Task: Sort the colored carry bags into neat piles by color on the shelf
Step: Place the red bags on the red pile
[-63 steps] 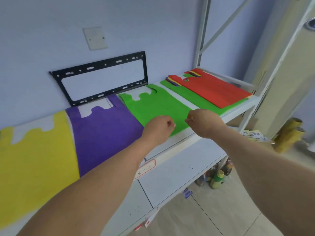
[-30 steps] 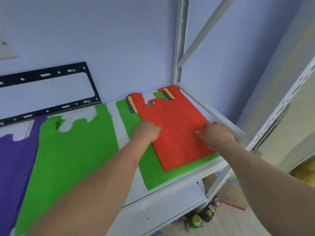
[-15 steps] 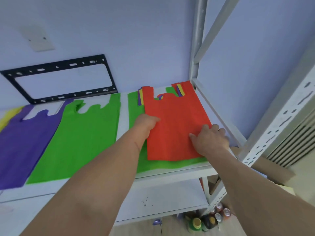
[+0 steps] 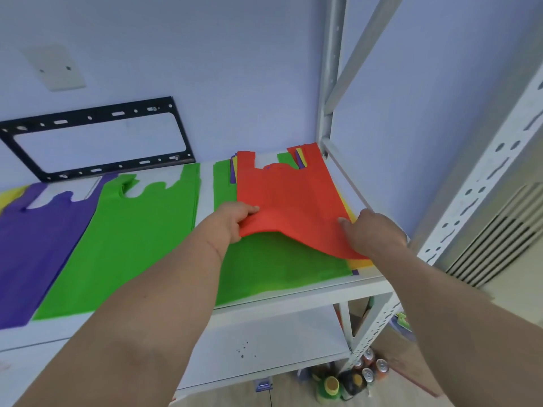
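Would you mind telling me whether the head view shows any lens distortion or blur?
Head view: wide-angle bending bows the shelf post and stretches the forearms; the red bag and left hand look sharp; lighting is soft, without glare.

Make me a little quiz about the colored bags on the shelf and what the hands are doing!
1. True or false: the left hand is lifting a corner of the red bag.
2. Which colour lies directly under the lifted red corner? A) purple B) green C) black
3. Fill in: the right hand rests on the red bag near the shelf's ____ end.

Key: 1 true; 2 B, the green bag; 3 right.
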